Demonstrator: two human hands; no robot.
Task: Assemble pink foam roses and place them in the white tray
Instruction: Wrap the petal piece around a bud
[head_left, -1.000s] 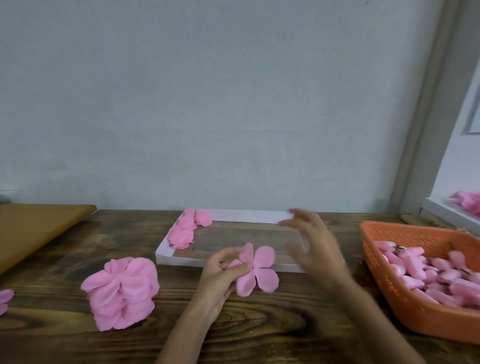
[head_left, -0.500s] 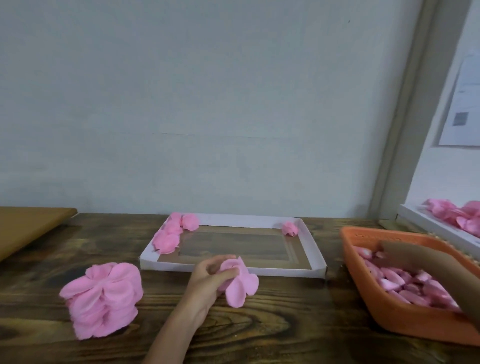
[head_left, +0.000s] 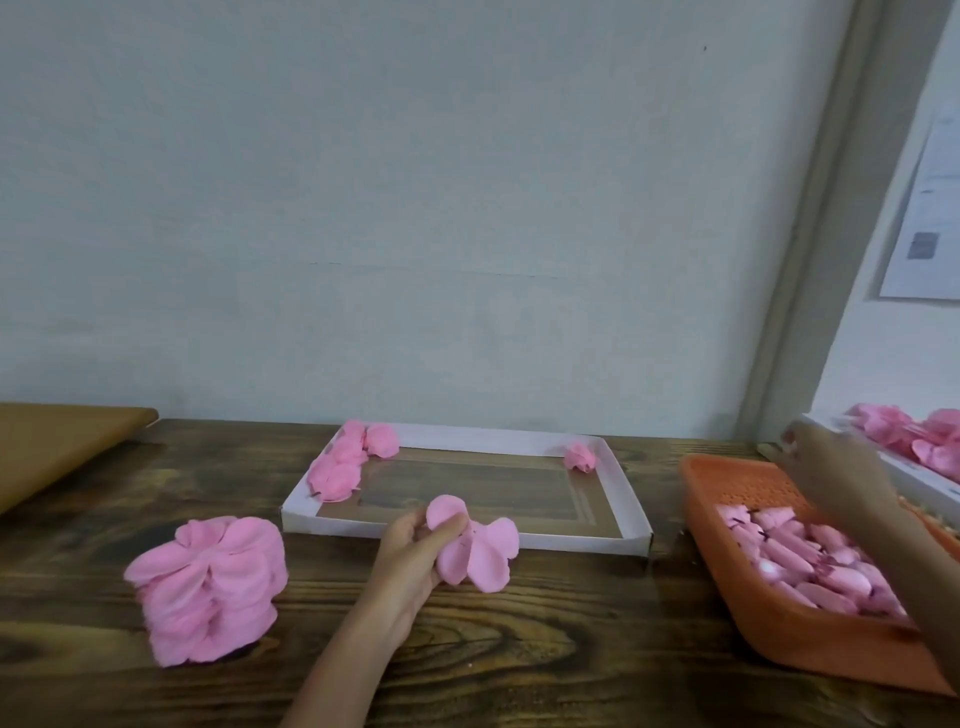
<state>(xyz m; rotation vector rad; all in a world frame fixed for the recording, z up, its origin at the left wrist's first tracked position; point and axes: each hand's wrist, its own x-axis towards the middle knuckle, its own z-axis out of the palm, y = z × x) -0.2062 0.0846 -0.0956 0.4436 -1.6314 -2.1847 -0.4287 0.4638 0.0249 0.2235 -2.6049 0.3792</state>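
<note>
Head camera is looking down at a dark wooden tabletop (head_left: 545, 649), and the shallow white cardboard tray (head_left: 457, 536) is sitting in the middle of it, so everything gets placed from there.

Just in front of the tray's near wall, the left hand (head_left: 410, 556) is gripping a flat pink foam petal piece (head_left: 483, 558). Its fingers and thumb are curling round the near petals, and the free petals are fanning out to the right of the hand, above the wood.

Inside the tray, a cluster of finished pink foam roses (head_left: 343, 462) is filling the far-left corner, and one small pink rose (head_left: 580, 457) is resting alone in the far-right corner. The middle of the tray floor is showing bare.

Left of the tray, well apart from it, a thick stack of pink foam petal pieces (head_left: 208, 587) is standing on the table.

Right of the tray, an orange perforated plastic basket (head_left: 698, 499) is holding a heap of small pink foam buds (head_left: 810, 566). The right hand (head_left: 831, 467) is hovering over the basket's far side, blurring badly, so I cannot tell whether its fingers are holding anything.

Farther right, beyond the basket, a second white tray (head_left: 906, 475) is carrying more pink foam flowers (head_left: 914, 436).
</note>
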